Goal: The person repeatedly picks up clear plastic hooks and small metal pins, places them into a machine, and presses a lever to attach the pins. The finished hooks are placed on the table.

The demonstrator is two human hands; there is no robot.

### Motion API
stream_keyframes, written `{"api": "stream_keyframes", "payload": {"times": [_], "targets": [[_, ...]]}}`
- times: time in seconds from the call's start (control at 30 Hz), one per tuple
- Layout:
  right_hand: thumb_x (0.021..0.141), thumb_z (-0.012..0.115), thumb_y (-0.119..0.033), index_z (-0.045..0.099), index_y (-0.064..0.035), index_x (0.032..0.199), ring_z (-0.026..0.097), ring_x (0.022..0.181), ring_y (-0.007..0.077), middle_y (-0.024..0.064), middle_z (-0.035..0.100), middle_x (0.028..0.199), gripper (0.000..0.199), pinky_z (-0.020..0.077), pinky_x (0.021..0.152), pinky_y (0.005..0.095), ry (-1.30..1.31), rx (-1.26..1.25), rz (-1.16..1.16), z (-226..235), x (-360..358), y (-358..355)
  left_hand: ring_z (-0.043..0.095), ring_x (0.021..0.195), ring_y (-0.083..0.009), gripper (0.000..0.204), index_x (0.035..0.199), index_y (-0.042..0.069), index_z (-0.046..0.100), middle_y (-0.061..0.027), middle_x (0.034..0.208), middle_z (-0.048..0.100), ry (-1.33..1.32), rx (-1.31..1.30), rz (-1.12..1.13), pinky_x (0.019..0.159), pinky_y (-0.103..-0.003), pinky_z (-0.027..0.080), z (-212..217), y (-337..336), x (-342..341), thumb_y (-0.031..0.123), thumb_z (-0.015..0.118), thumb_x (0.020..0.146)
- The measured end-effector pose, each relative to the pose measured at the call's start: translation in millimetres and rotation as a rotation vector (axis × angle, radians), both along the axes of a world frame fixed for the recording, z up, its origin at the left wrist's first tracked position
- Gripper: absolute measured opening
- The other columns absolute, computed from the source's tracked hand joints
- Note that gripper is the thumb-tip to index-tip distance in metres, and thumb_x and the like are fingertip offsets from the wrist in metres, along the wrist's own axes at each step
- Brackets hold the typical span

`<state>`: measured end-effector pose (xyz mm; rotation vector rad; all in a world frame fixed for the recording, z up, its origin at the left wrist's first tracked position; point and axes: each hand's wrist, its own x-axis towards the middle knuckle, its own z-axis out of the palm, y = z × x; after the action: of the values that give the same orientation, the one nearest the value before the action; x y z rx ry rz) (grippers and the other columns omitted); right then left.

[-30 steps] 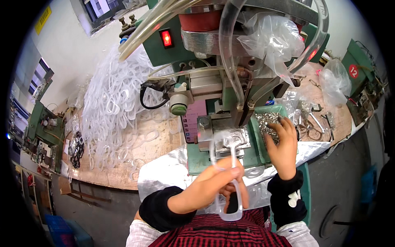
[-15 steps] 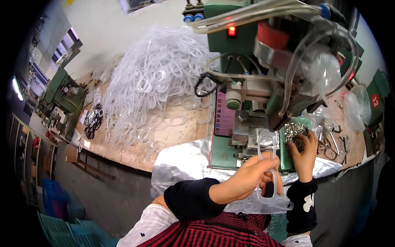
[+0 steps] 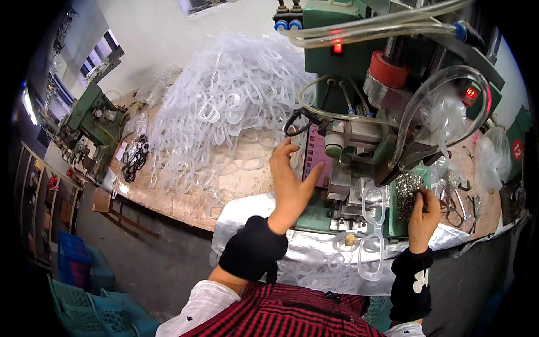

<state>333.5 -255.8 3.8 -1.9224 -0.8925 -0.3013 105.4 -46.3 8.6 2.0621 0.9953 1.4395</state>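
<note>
My left hand (image 3: pixel 289 182) is raised over the bench with fingers spread and nothing in them, between a heap of clear plastic eyeglass frames (image 3: pixel 224 106) and a propped phone (image 3: pixel 315 157). My right hand (image 3: pixel 424 219) pinches at the edge of a green tray (image 3: pixel 428 175) of small metal parts (image 3: pixel 408 188); what its fingertips hold is too small to make out. One clear eyeglass frame (image 3: pixel 364 255) stands lengthwise at the green press (image 3: pixel 321 224), its upper rim by the metal fixture, apart from both hands. More clear frames (image 3: pixel 320 276) lie below it on silvery sheeting.
The press head (image 3: pixel 387 70) with hoses (image 3: pixel 412 92) overhangs the work spot. Pliers-like tools (image 3: pixel 457 205) and clear plastic bags (image 3: pixel 494 154) lie to the right. Black frames (image 3: pixel 135 160) and another green machine (image 3: pixel 92 123) are at the left. Teal crates (image 3: pixel 84 309) stand on the floor.
My left hand has let go of the eyeglass frame, leaving it at the press, and moved left and away toward the heap. My right hand's spread fingers have drawn together at the tray.
</note>
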Motion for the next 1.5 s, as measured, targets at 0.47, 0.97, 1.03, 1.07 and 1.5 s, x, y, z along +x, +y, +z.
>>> {"api": "stream_keyframes", "payload": {"times": [0.47, 0.97, 1.03, 1.07, 1.5], "targets": [[0.089, 0.065, -0.002, 0.069, 0.0021, 0.103, 0.060, 0.086, 0.0124, 0.0055, 0.068, 0.097, 0.016, 0.0473, 0.080, 0.0265, 0.245, 0.140, -0.123, -15, -16, -48, 0.059, 0.094, -0.0282, 0.024, 0.099, 0.005, 0.066, -0.0084, 0.099, 0.065, 0.217, 0.091, 0.066, 0.081, -0.036, 0.047, -16, 41, -56, 0.007, 0.074, 0.077], [0.080, 0.068, 0.004, 0.056, 0.0040, 0.114, 0.060, 0.089, 0.0124, 0.0060, 0.065, 0.095, 0.035, 0.0464, 0.084, 0.0260, 0.520, 0.386, 0.414, 75, -72, 53, 0.049, 0.054, -0.0196, 0.023, 0.118, 0.006, 0.053, -0.0053, 0.065, 0.050, 0.125, -0.249, -0.121, 0.052, -0.031, 0.039, -20, 67, -64, 0.022, 0.048, 0.102], [0.081, 0.068, 0.005, 0.051, 0.0039, 0.120, 0.059, 0.091, 0.0114, 0.0061, 0.064, 0.097, 0.043, 0.0461, 0.084, 0.0246, 0.606, 0.453, 0.402, 71, -80, 53, 0.044, 0.055, -0.0120, 0.025, 0.120, 0.006, 0.051, -0.0007, 0.066, 0.046, -0.126, -0.512, -0.208, 0.052, -0.026, 0.037, 5, 46, -61, 0.024, 0.047, 0.103], [0.081, 0.068, 0.005, 0.049, 0.0040, 0.122, 0.058, 0.092, 0.0109, 0.0061, 0.063, 0.098, 0.046, 0.0460, 0.084, 0.0237, 0.647, 0.484, 0.389, 70, -82, 55, 0.042, 0.056, -0.0083, 0.025, 0.121, 0.006, 0.050, 0.0016, 0.067, 0.044, -0.246, -0.649, -0.248, 0.053, -0.024, 0.036, 18, 33, -61, 0.025, 0.046, 0.104], [0.086, 0.059, 0.006, 0.046, 0.0054, 0.134, 0.061, 0.112, 0.0189, 0.0156, 0.061, 0.127, 0.050, 0.0465, 0.096, 0.0313, 0.863, 0.493, 0.502, 106, -109, 38, 0.061, 0.058, -0.0265, 0.029, 0.091, 0.007, 0.036, -0.0288, 0.071, 0.065, -0.441, -0.172, -0.744, 0.061, -0.033, 0.051, 147, -57, -4, 0.032, 0.027, 0.103]]}}
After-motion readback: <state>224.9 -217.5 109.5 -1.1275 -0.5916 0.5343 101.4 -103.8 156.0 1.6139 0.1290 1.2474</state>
